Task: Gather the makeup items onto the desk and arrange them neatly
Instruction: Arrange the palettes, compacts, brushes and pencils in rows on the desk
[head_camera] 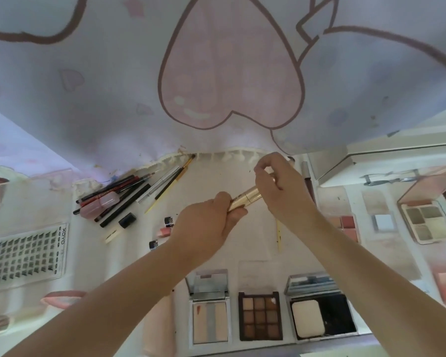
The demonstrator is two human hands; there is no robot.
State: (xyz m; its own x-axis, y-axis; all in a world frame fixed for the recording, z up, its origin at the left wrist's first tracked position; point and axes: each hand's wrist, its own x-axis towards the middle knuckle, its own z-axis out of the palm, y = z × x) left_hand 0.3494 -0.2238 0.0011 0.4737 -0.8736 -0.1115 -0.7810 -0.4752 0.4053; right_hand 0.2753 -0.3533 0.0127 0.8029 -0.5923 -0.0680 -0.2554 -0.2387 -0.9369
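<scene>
left hand (204,222) grips gold tube (245,198) body | right hand (278,184) pinches its cap, likely closing it | mid-counter (216,176), pencils (119,194) far left

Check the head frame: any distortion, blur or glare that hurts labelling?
Head view: strong wide-angle bending at the edges; soft throughout, the gold tube between left hand and right hand is readable; right-side palettes look washed out; no hard shadows.
</scene>
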